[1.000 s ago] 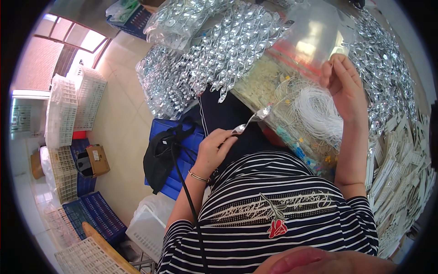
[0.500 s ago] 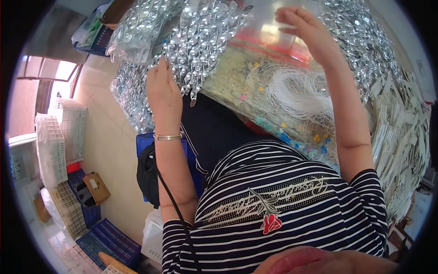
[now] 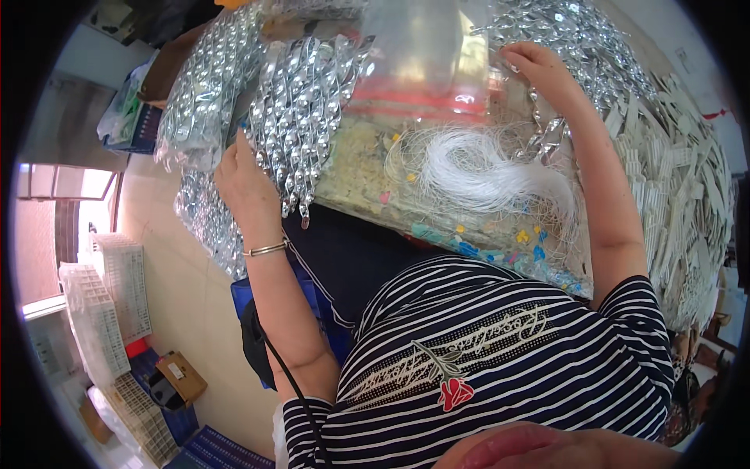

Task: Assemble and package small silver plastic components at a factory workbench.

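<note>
Shiny silver twisted strips (image 3: 301, 117) lie side by side at the left of the table, their lower ends hanging over its near edge. My left hand (image 3: 246, 184) is at their left side, fingers drawn together and fingertips against the bundle; what they pinch, if anything, is hidden. At the far right my right hand (image 3: 541, 72) is closed in a pinch at the edge of a large pile of silver strips (image 3: 578, 31). A strip seems to be between its fingertips, and loose twisted strips (image 3: 549, 134) dangle beneath the hand.
A clear plastic bag (image 3: 422, 62) with a red band lies mid-table. Nearer me rests a hank of white string (image 3: 476, 168) beside blue and yellow scraps (image 3: 539, 250). Pale flat strips (image 3: 664, 203) are heaped at right. White crates (image 3: 121, 289) and a cardboard box (image 3: 181, 377) stand at left.
My right hand, spread above the plastic bag before, has closed in a pinch by the silver pile. The view has shifted; my left hand keeps its place beside the strips.
</note>
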Demonstrator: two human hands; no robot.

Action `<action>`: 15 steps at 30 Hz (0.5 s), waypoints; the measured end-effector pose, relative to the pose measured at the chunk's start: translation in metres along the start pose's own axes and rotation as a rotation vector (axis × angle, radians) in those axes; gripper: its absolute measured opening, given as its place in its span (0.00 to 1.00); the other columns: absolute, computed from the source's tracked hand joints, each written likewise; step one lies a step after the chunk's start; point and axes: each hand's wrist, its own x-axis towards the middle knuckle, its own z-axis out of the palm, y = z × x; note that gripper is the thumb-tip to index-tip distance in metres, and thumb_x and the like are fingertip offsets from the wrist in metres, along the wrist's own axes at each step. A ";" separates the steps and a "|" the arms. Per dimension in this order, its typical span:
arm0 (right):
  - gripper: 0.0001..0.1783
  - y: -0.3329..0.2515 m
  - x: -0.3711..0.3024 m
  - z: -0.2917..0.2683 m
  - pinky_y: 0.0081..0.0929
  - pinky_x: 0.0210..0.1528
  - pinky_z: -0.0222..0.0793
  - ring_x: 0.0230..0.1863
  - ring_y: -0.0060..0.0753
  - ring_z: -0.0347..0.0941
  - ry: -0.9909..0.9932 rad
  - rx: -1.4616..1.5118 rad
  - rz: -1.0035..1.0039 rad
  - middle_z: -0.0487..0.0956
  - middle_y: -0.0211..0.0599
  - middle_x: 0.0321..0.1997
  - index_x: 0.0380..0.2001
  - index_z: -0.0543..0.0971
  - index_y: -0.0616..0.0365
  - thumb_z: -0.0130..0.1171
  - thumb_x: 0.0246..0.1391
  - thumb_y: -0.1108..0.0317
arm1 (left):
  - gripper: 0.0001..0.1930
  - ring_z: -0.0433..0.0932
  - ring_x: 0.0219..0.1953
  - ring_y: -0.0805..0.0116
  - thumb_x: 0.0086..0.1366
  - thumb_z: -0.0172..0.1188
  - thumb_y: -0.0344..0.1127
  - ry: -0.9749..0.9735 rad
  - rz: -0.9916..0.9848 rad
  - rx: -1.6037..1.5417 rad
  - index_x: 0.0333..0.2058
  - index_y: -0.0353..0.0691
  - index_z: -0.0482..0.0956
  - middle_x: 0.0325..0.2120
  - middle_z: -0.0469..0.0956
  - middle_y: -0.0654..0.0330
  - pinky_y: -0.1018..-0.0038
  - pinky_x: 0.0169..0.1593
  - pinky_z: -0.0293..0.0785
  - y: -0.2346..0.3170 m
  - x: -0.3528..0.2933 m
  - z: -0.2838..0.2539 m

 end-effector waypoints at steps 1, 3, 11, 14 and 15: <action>0.17 0.001 0.002 -0.003 0.20 0.46 0.64 0.42 0.22 0.70 0.016 -0.052 -0.011 0.78 0.31 0.37 0.44 0.77 0.60 0.53 0.56 0.60 | 0.25 0.69 0.43 0.52 0.53 0.46 0.19 0.030 -0.009 0.029 0.52 0.37 0.70 0.42 0.72 0.50 0.62 0.50 0.63 0.000 -0.001 -0.002; 0.17 0.000 0.003 -0.006 0.21 0.46 0.65 0.42 0.23 0.71 0.059 -0.052 0.010 0.78 0.33 0.38 0.44 0.77 0.60 0.54 0.55 0.62 | 0.25 0.69 0.44 0.52 0.53 0.47 0.18 0.071 -0.007 -0.002 0.52 0.37 0.70 0.43 0.72 0.50 0.61 0.50 0.63 0.004 -0.007 -0.009; 0.18 0.005 0.057 -0.009 0.29 0.48 0.67 0.44 0.37 0.72 0.145 -0.414 -0.397 0.77 0.41 0.40 0.42 0.77 0.61 0.60 0.46 0.66 | 0.19 0.71 0.44 0.56 0.54 0.48 0.17 0.234 -0.055 -0.306 0.45 0.33 0.76 0.42 0.73 0.50 0.68 0.49 0.64 0.042 -0.053 -0.046; 0.11 0.038 0.066 0.004 0.39 0.44 0.69 0.42 0.46 0.72 0.147 -0.833 -0.423 0.77 0.43 0.35 0.33 0.78 0.57 0.57 0.43 0.66 | 0.17 0.72 0.43 0.58 0.55 0.48 0.17 0.207 -0.058 -0.391 0.43 0.32 0.77 0.40 0.75 0.51 0.69 0.48 0.65 0.050 -0.068 -0.048; 0.11 0.043 0.067 0.007 0.39 0.44 0.69 0.42 0.46 0.72 0.147 -0.832 -0.429 0.77 0.43 0.35 0.33 0.78 0.57 0.57 0.43 0.66 | 0.17 0.72 0.42 0.58 0.55 0.48 0.17 0.184 -0.039 -0.437 0.43 0.32 0.77 0.39 0.75 0.52 0.70 0.48 0.66 0.052 -0.072 -0.049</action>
